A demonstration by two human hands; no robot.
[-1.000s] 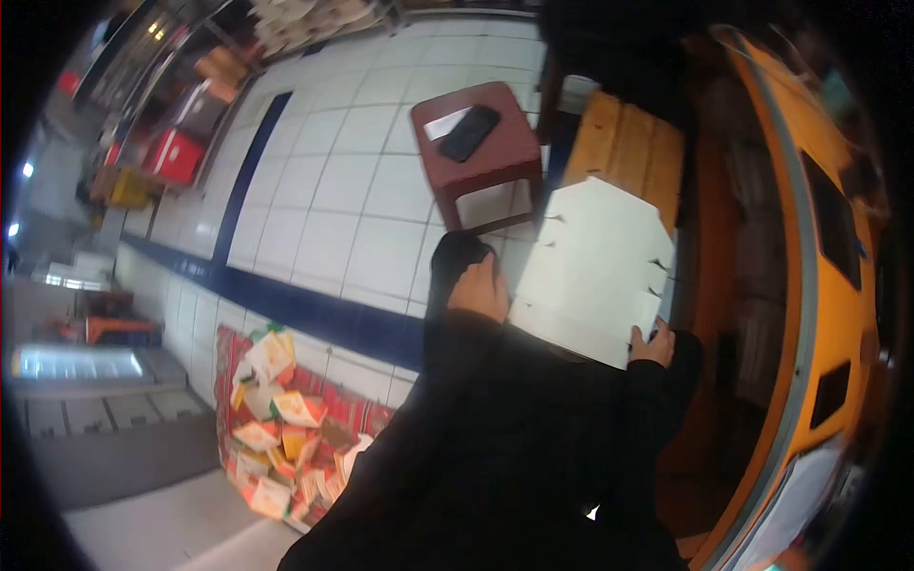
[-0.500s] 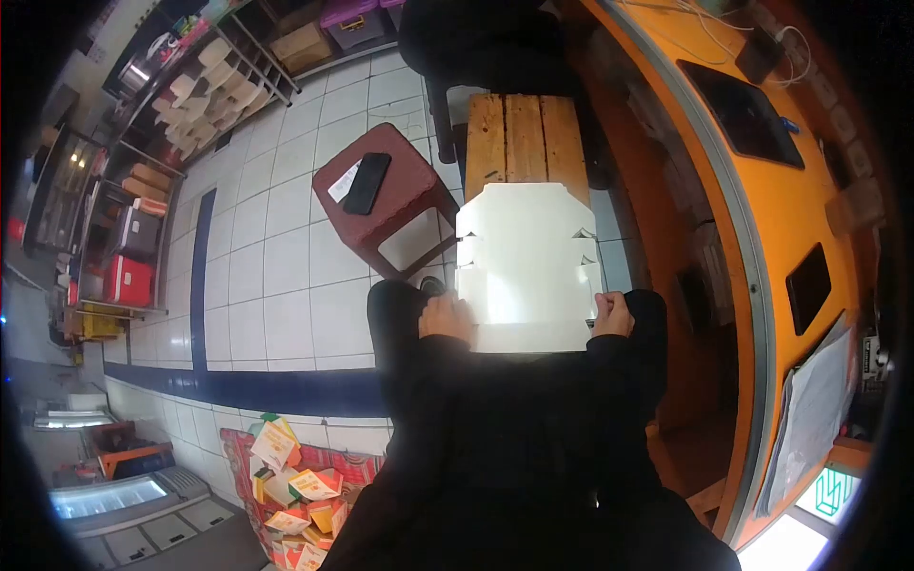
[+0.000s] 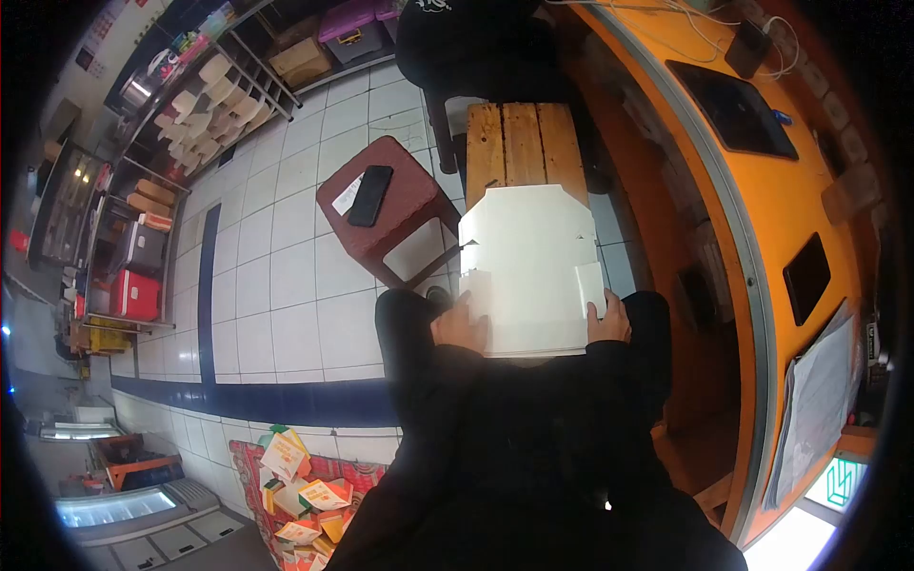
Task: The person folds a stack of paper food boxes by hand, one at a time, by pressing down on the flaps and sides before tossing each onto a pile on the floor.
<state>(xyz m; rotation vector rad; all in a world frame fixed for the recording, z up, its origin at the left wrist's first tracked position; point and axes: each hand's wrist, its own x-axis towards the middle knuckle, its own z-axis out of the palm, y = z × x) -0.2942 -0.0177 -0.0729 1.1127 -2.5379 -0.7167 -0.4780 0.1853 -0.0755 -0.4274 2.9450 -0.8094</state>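
While the person sits with dark-clad knees [image 3: 405, 333] apart, a white card sheet [image 3: 528, 257] lies face up between them, its near edge close to the body and its far end overlapping the near end of the wooden bench [image 3: 519, 143]. The left hand [image 3: 461, 326] is at the card's near left corner, fingers bent over the left flap [image 3: 476, 287]; how tightly its grip is closed, I cannot tell. The right hand [image 3: 609, 322] is at the near right corner, its grip partly open, thumb and forefinger parted and touching the card by the right flap [image 3: 589, 287]. Half a second ago that hand's fingers were gathered closer together; now they are more spread, and both flaps show flatter and more plainly over the card. A second ago the card looked skewed; now it sits nearly straight in view. To the left, the black phone [image 3: 370, 195] is still on the reddish-brown stool [image 3: 405, 224], partly over a white paper [image 3: 347, 196]. Printed cartons [image 3: 324, 495] lie heaped on a red patterned mat [image 3: 354, 468] at lower left. On the right, the orange bench [image 3: 695, 81] carries a tablet [image 3: 733, 109] and loose sheets [image 3: 809, 400]. Farther off are a red box [image 3: 135, 295] on a rack and a purple-lidded bin [image 3: 350, 29].
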